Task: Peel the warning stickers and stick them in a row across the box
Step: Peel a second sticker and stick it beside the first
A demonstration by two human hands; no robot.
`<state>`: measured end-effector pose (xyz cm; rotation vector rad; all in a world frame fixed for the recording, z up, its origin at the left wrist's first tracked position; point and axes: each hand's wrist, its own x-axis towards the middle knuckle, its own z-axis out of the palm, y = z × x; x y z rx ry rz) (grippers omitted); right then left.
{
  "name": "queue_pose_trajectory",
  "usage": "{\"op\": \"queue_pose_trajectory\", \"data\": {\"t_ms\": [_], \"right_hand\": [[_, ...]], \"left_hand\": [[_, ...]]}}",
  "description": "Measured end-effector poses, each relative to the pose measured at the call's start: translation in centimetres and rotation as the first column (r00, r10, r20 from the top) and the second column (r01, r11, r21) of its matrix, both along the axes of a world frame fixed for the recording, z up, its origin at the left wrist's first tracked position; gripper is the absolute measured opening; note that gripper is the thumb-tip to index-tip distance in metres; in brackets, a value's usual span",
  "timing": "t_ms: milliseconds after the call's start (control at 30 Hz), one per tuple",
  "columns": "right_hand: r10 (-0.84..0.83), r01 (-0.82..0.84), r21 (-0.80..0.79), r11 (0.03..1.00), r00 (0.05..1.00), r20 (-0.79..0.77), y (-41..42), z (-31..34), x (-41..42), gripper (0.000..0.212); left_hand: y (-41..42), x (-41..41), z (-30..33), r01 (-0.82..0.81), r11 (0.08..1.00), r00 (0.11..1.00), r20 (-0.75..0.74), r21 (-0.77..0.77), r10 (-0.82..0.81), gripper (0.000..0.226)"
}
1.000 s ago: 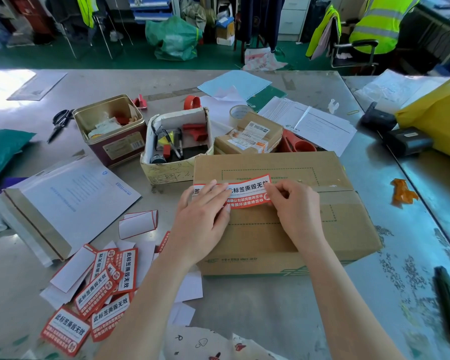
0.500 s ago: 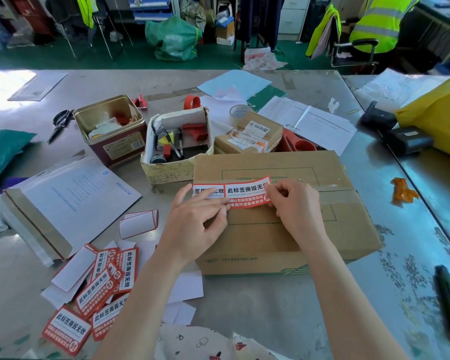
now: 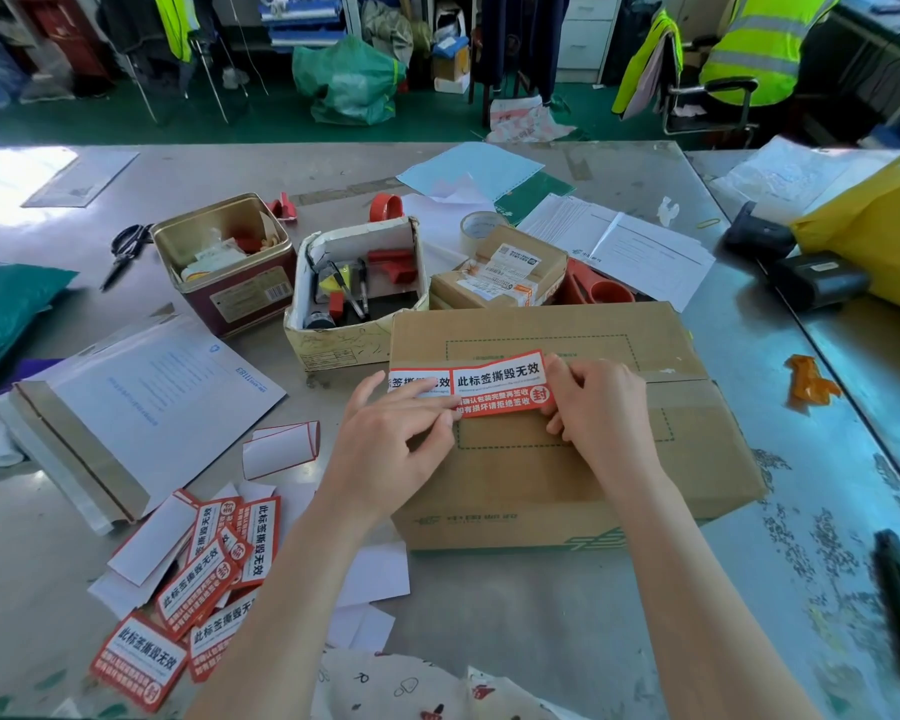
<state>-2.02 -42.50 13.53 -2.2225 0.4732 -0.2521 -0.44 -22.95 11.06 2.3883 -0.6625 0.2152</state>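
A brown cardboard box (image 3: 541, 475) lies in front of me on the metal table. One red-and-white warning sticker (image 3: 419, 381) sits at the left end of its top. A second sticker (image 3: 497, 381) lies just right of it, overlapping its edge. My right hand (image 3: 601, 407) pinches the second sticker's right end. My left hand (image 3: 391, 444) has its fingertips on the sticker's lower left corner. A pile of unpeeled stickers (image 3: 204, 579) and white backing papers (image 3: 370, 574) lies at the lower left.
Behind the box stand a small open carton of pens (image 3: 354, 298), a tin (image 3: 224, 262), a small parcel (image 3: 500, 278) and a tape roll (image 3: 481, 226). A white envelope (image 3: 141, 407) lies left, scissors (image 3: 126, 246) further back, papers and a yellow bag (image 3: 884, 236) right.
My left hand has slid down and left off the first sticker, baring it. The second sticker now lies flatter on the box beside it, with my right hand still at its right end.
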Motion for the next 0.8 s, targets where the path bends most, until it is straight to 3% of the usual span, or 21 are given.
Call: {"op": "queue_pose_trajectory", "data": {"t_ms": [100, 267, 667, 800], "right_hand": [[-0.015, 0.016, 0.037, 0.999, 1.000, -0.020, 0.0, 0.1, -0.1, 0.048], [-0.046, 0.057, 0.231, 0.971, 0.998, -0.053, -0.5, 0.6, 0.0, 0.033], [-0.180, 0.166, 0.190, 0.968, 0.982, 0.059, -1.8, 0.0, -0.8, 0.033], [-0.186, 0.170, 0.154, 0.973, 0.978, 0.094, -2.3, -0.3, -1.2, 0.032]], "left_hand": [[0.0, -0.1, -0.1, -0.007, 1.000, 1.000, 0.010, -0.003, 0.007, 0.044], [0.0, -0.3, -0.1, -0.006, 1.000, 1.000, 0.027, 0.023, 0.005, 0.045], [-3.7, 0.4, 1.1, 0.167, 0.976, 0.985, -0.068, 0.140, -0.158, 0.056], [-5.0, 0.8, 1.1, 0.204, 0.969, 0.978, -0.075, 0.137, -0.196, 0.046]]}}
